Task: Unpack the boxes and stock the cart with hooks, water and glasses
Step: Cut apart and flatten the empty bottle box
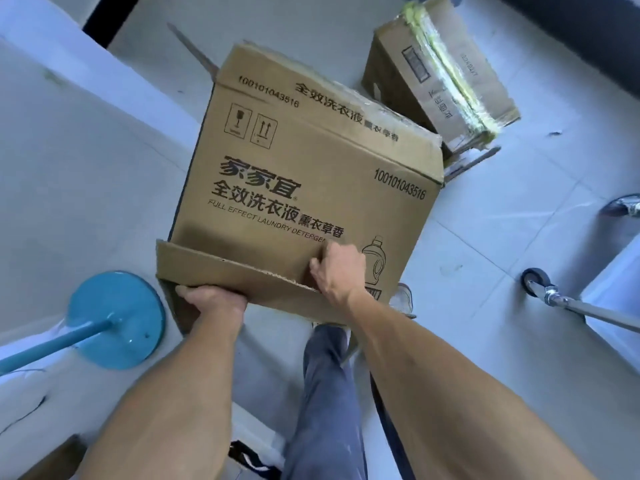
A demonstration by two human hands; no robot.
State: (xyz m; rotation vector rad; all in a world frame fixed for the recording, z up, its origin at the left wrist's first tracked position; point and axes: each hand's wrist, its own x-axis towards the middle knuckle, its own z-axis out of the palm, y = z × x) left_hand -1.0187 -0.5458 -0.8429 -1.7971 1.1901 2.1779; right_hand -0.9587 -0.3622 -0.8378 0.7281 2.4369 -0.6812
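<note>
Over grey floor tiles (485, 237), the left hand (211, 301) is gripping the flap edge and the right hand (337, 268) is pinching the flap of the laundry detergent carton (304, 174), which is probably stiff but heavy, so lifting it from the bottom corners seems safer.

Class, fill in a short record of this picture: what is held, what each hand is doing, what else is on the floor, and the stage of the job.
held: detergent box
left hand: grips the near flap's left end
right hand: grips the same flap further right
behind: taped box, still sealed
floor, left: blue stand base
right edge: caster wheel
stage: box in hand, nothing unpacked in view
</note>
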